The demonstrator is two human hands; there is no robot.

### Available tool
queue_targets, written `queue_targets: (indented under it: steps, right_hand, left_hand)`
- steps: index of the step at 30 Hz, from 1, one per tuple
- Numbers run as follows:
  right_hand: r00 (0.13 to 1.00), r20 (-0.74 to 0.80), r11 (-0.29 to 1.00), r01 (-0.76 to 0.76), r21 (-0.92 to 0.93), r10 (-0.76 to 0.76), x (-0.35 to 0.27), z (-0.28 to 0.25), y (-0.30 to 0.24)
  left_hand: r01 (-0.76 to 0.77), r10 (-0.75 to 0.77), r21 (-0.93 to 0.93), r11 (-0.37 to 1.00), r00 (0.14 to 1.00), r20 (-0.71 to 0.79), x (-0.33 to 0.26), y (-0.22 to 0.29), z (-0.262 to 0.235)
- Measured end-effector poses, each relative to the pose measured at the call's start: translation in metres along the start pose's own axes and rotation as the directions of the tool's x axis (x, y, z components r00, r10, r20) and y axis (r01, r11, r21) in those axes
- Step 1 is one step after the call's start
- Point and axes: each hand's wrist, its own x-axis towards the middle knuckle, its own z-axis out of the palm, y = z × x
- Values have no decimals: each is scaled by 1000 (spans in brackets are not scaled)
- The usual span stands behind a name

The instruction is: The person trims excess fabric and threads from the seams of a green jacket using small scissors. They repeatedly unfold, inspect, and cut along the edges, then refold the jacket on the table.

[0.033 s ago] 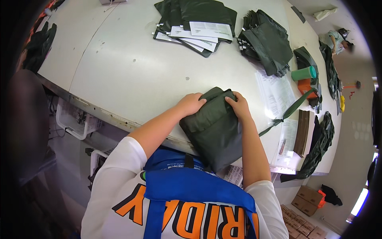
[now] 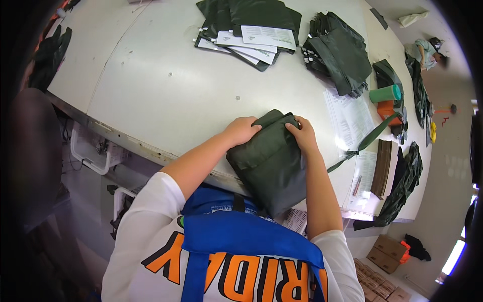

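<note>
A dark green fabric pouch [image 2: 271, 166], flat and roughly rectangular, lies tilted over the near edge of the white table. My left hand [image 2: 242, 131] grips its far left side, thumb on top and fingers tucked out of sight. At the far right corner my right hand [image 2: 303, 132] pinches the fabric between thumb and hidden fingers. The pouch's near end hangs past the table edge toward my blue apron [image 2: 241, 236].
Dark pouches with white printed sheets [image 2: 269, 38] lie at the far middle. Another dark stack [image 2: 339, 55] sits far right. Papers [image 2: 352, 116], a green cylinder [image 2: 385, 93] and a knotted green strip [image 2: 370, 138] lie right. White baskets [image 2: 93, 148] stand below the table.
</note>
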Motion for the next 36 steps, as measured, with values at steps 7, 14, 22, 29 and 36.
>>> queue_targets:
  steps: [7,14,22,29,36]
  right_hand:
    - [952,39,952,305,-32,-304,-47,-1,-10]
    - [978,189,994,99,-43,-89,-41,-11,4]
    - [846,459,947,-320,33,270,-23,-38,0]
    - [892,386,940,-310,142,236,-40,-44,-6]
    - [925,345,954,-235,188,160,-55,-48,-10]
  left_hand:
    - [-63,86,-369,927,995,46,-48,-6,32]
    - [-307,308,-170,937,951,-18,-35,-17,63]
    - [-386,391,-75,919,917,77,-39,-9,74]
    - [-150,140,-312,938,989,-55,-39,-3,79]
    - [-311,291,-243,919,950,-118,-50,15,76]
